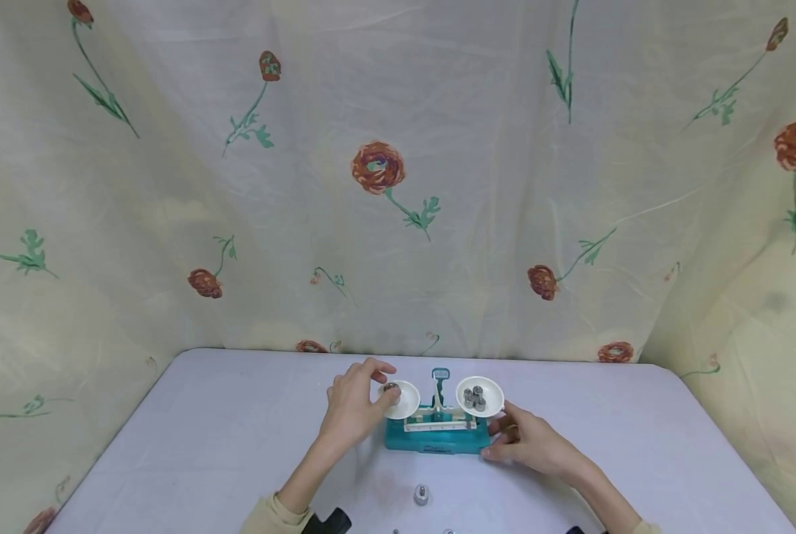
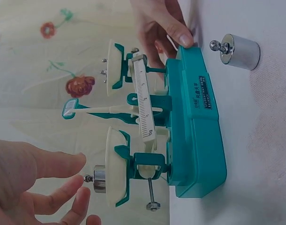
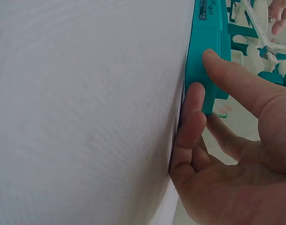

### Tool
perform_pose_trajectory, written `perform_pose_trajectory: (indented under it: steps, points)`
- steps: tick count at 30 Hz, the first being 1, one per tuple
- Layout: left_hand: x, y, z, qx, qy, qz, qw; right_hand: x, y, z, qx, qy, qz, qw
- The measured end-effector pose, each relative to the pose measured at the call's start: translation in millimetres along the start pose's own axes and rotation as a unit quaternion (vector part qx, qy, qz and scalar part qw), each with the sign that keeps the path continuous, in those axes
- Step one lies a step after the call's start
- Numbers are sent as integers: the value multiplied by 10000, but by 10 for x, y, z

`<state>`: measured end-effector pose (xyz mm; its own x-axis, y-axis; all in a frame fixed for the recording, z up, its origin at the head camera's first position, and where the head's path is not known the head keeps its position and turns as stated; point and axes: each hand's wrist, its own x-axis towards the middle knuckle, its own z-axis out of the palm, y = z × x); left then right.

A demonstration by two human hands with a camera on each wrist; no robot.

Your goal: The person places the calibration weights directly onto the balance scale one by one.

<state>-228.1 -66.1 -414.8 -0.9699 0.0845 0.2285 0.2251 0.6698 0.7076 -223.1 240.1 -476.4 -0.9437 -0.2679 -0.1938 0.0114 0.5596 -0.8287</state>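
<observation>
Left wrist view: the thumb and index finger of your left hand (image 1: 354, 400) are spread apart, not clamped; I cannot tell whether the index fingertip touches the knob (image 2: 88, 178) of the silver weight (image 2: 100, 179). That weight stands upright on the left pan (image 2: 116, 168), its long axis vertical, just below those fingertips and to the right of your palm, so your left hand is nearer. Farther right, your right hand (image 1: 534, 441) grips the right end of the teal base (image 2: 199, 136), below the right pan (image 1: 493, 391) and its small weights (image 1: 479, 404)
</observation>
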Motion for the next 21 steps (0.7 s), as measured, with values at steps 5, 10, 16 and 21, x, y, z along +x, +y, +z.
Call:
perform_pose_trajectory:
  steps: [5,10,16,21]
  points:
    - [-14,6,-11,-17,-18,40,10000,4,2,9,7,32,71,10000]
    - [-32,6,-37,-62,-61,101,9999,9,2,19,-2,89,164,9998]
    - [-74,-7,-56,-143,-94,246,9995,15,5,24,-16,121,214,9997]
    - [-107,-26,-72,-315,-122,396,9986,13,3,24,-50,139,200,9997]
